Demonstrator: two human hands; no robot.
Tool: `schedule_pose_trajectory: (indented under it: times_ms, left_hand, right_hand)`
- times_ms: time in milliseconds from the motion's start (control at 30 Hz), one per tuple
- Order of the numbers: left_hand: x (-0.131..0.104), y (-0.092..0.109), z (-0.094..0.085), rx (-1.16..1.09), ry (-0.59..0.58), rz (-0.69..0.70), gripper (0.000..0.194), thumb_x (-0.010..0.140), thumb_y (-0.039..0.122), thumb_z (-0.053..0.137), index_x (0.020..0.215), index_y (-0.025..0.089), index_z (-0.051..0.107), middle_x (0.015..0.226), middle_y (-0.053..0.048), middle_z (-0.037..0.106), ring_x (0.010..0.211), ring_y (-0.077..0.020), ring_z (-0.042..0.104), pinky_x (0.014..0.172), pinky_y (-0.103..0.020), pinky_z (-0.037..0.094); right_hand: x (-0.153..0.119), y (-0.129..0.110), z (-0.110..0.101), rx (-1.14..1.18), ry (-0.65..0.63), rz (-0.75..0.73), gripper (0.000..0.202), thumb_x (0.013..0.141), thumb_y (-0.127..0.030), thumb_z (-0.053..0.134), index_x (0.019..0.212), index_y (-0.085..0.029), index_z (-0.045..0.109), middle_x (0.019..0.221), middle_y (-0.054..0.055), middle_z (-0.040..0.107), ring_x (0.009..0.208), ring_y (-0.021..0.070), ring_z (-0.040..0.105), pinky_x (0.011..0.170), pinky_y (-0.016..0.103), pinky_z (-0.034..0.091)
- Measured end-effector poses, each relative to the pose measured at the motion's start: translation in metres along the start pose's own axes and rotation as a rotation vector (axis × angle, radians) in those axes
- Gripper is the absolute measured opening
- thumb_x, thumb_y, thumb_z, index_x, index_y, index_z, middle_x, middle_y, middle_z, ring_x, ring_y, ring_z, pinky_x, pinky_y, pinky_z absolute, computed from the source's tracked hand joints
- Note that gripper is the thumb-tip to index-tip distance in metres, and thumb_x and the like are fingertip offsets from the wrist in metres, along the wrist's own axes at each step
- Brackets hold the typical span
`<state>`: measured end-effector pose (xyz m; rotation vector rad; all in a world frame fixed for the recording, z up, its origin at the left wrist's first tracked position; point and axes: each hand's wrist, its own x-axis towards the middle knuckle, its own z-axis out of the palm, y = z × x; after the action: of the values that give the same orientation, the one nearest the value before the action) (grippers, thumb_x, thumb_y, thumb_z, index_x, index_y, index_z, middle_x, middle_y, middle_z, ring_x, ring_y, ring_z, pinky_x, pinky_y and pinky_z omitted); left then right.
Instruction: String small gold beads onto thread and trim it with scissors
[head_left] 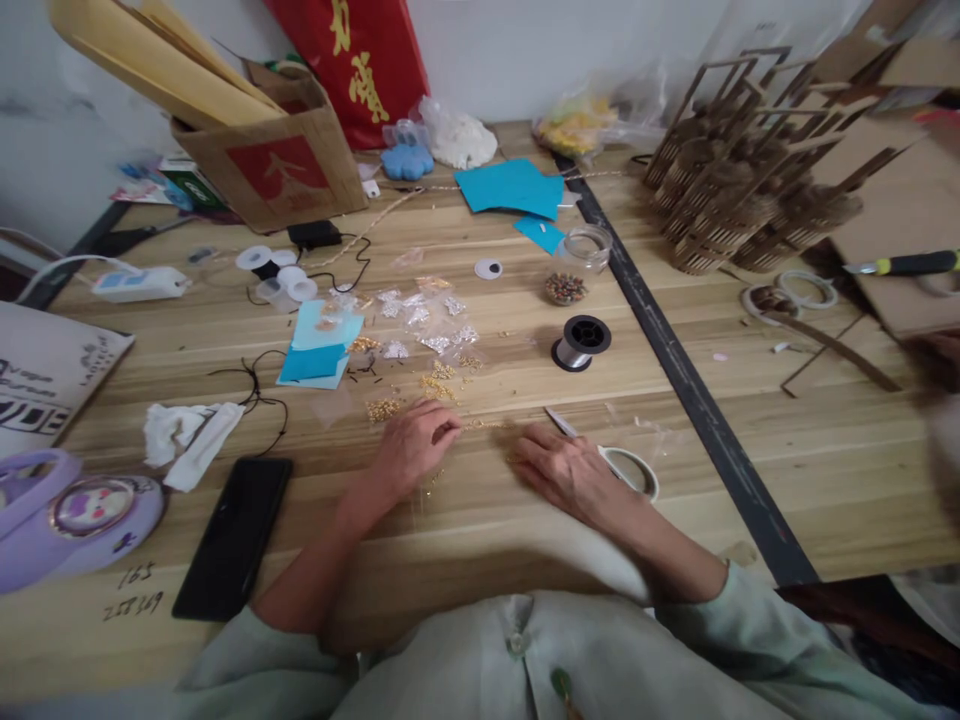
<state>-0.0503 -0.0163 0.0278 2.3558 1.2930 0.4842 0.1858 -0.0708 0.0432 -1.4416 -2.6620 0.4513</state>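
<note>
My left hand (416, 445) is closed in a pinch just in front of small piles of gold beads (384, 410). What sits between its fingertips is too small to make out. A thin strand with small gold pieces (433, 482) shows below that hand. Fingers curled and pressed together, my right hand (566, 468) rests low over the tabletop; its fingertips are partly hidden. A short row of gold bits (484, 425) lies between the two hands. White-handled scissors (634, 472) lie partly under my right hand and wrist, blades pointing away to the left.
Beyond my hands stand a wire spool (581, 343) and a jar of beads (566, 288), near small silver packets (442, 325). A black phone (234, 538) lies left. Bamboo baskets (727, 190) crowd the back right. Part of another person's hand (937, 355) shows at the right edge.
</note>
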Motion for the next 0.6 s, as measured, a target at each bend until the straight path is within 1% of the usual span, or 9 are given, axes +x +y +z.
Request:
schedule_pose_trajectory:
  times_ms: [133,267,367,467,533,600]
  left_hand:
    - [0.000,-0.008,-0.005,-0.008,0.009,-0.051,0.008,0.084,0.017,0.060,0.077,0.017,0.064,0.080,-0.002,0.067,0.079,-0.0164,0.059,0.074,-0.028,0.044]
    - [-0.001,-0.010,-0.015,0.005,-0.040,-0.080,0.008,0.083,0.016,0.059,0.077,0.017,0.064,0.079,-0.002,0.067,0.077,-0.0164,0.059,0.072,-0.028,0.043]
    - [-0.003,-0.008,-0.026,0.039,-0.127,-0.097,0.009,0.083,0.016,0.059,0.077,0.016,0.065,0.080,-0.003,0.067,0.079,-0.0174,0.059,0.073,-0.029,0.042]
    - [-0.010,-0.004,-0.033,0.072,-0.258,-0.091,0.012,0.084,0.017,0.058,0.075,0.016,0.065,0.078,-0.003,0.066,0.077,-0.0175,0.058,0.072,-0.029,0.041]
    - [-0.018,-0.001,-0.033,0.093,-0.313,-0.078,0.012,0.084,0.016,0.057,0.074,0.016,0.065,0.078,-0.003,0.066,0.079,-0.0181,0.058,0.073,-0.029,0.040]
    - [-0.027,0.003,-0.030,0.119,-0.341,-0.055,0.014,0.085,0.016,0.056,0.073,0.016,0.064,0.079,-0.004,0.065,0.082,-0.0194,0.058,0.074,-0.030,0.040]
  right_hand:
    - [0.002,-0.003,0.009,-0.046,0.038,-0.014,0.016,0.097,-0.019,0.043,0.089,-0.017,0.058,0.092,0.004,0.063,0.076,0.0135,0.058,0.057,0.027,0.028]
    - [0.003,-0.003,0.020,-0.079,0.112,-0.044,0.015,0.096,-0.017,0.046,0.085,-0.017,0.056,0.087,0.003,0.063,0.072,0.0129,0.057,0.057,0.027,0.029]
    - [0.002,-0.001,0.024,-0.112,0.130,-0.054,0.016,0.096,-0.017,0.046,0.082,-0.017,0.055,0.082,0.003,0.062,0.069,0.0135,0.057,0.056,0.029,0.027]
    - [0.003,-0.001,0.024,-0.128,0.139,-0.033,0.017,0.095,-0.016,0.046,0.080,-0.017,0.054,0.080,0.002,0.062,0.068,0.0136,0.057,0.056,0.029,0.027]
    - [0.004,-0.001,0.023,-0.133,0.141,-0.015,0.018,0.095,-0.016,0.046,0.079,-0.017,0.054,0.079,0.002,0.061,0.067,0.0132,0.056,0.056,0.029,0.026]
    - [0.004,-0.001,0.023,-0.141,0.147,0.004,0.018,0.094,-0.016,0.046,0.078,-0.017,0.053,0.078,0.001,0.060,0.066,0.0132,0.055,0.056,0.029,0.026]
